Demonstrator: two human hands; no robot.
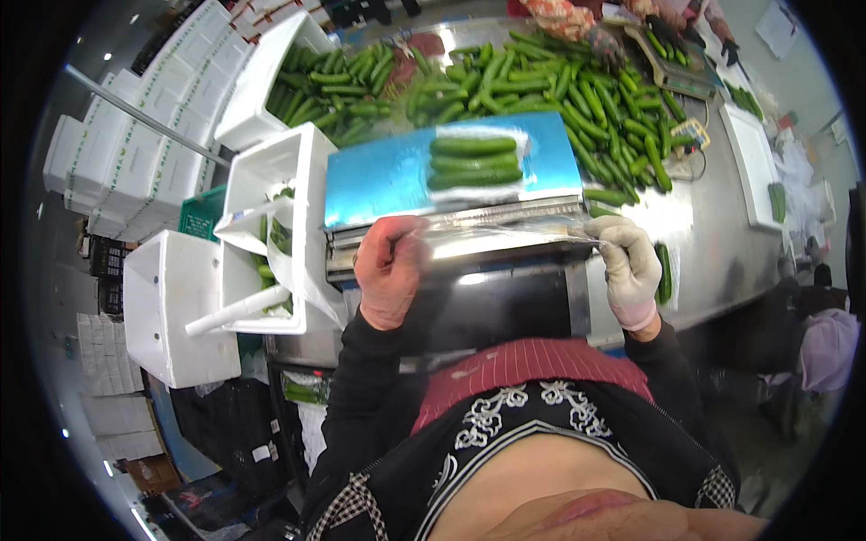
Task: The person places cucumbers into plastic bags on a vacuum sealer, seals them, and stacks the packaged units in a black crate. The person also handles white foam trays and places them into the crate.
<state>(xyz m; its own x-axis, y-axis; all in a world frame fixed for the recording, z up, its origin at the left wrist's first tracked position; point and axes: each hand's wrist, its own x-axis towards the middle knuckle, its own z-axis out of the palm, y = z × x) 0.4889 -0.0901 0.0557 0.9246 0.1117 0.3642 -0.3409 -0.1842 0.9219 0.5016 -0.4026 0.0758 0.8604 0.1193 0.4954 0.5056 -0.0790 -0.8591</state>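
Observation:
Clear plastic film [507, 230] is stretched between my two hands, in front of a film-wrapping machine with a blue top [379, 176]. My left hand [391, 270] grips one end; it looks ungloved, and its fingers are blurred. The other end is pinched in my right hand [630, 267], which wears a white glove. Just beyond the film, three cucumbers [473, 163] lie side by side on a white backing [473, 195] on the blue top. A silvery metal bar runs along the machine's near edge, partly behind the film.
Heaped cucumbers [521, 81] cover the steel table's far side, where another person's gloved hand [607, 51] reaches in. White foam boxes [312, 203] stand at left, one holding cucumbers and a white roll [237, 310]. A scale [676, 67] and white foam tray [751, 169] lie right.

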